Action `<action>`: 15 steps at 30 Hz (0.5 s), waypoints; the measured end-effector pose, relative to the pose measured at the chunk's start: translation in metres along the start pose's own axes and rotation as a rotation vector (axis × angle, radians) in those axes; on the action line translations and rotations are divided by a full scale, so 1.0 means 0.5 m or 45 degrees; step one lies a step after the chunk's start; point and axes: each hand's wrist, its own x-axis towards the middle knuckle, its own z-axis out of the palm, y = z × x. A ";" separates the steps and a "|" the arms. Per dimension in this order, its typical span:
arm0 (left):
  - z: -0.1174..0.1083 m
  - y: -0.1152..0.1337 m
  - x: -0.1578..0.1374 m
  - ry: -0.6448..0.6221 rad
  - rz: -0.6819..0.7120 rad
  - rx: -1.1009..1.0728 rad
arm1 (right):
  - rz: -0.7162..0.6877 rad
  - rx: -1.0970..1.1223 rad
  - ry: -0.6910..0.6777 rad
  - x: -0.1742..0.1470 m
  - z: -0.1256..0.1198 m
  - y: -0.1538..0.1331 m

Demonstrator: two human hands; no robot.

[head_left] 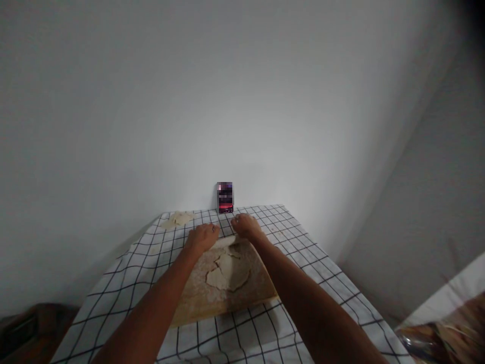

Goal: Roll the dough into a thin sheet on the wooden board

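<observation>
A pale rolling pin [226, 242] lies crosswise at the far edge of a floured wooden board [200, 306]. My left hand [203, 235] is closed over its left end, and my right hand [246, 224] closes over the right end. Between my forearms, a thin, flat sheet of dough [228, 273] with a ragged, torn edge rests on the board, just on the near side of the pin. My palms and most of the pin's ends are hidden under the fingers.
A white tablecloth with black checks [242, 338] covers the table. More flat dough [179, 219] lies at its far left corner. A dark, blurred upright object [225, 197] leans on the wall. Brown furniture [34, 328] stands low left; a shiny bundle [428, 341] is low right.
</observation>
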 end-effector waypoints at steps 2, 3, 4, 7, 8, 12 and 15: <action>-0.005 0.001 0.008 0.031 -0.035 0.014 | -0.024 0.010 0.060 0.000 -0.007 -0.003; -0.007 0.002 0.011 0.039 -0.058 0.008 | -0.061 0.011 0.075 -0.007 -0.012 -0.004; -0.010 0.003 0.013 0.050 -0.073 0.000 | -0.110 0.008 0.067 -0.017 -0.016 -0.006; -0.023 0.010 0.010 0.140 -0.095 0.006 | -0.251 -0.032 -0.008 -0.061 -0.022 -0.013; -0.029 0.015 0.003 0.202 -0.075 0.010 | -0.266 -0.050 -0.017 -0.077 -0.021 -0.015; -0.047 0.044 -0.059 0.417 0.243 -0.057 | -0.099 -0.070 0.135 -0.112 -0.005 -0.023; -0.041 0.053 -0.119 0.279 0.475 -0.232 | 0.008 -0.019 0.142 -0.107 0.004 -0.024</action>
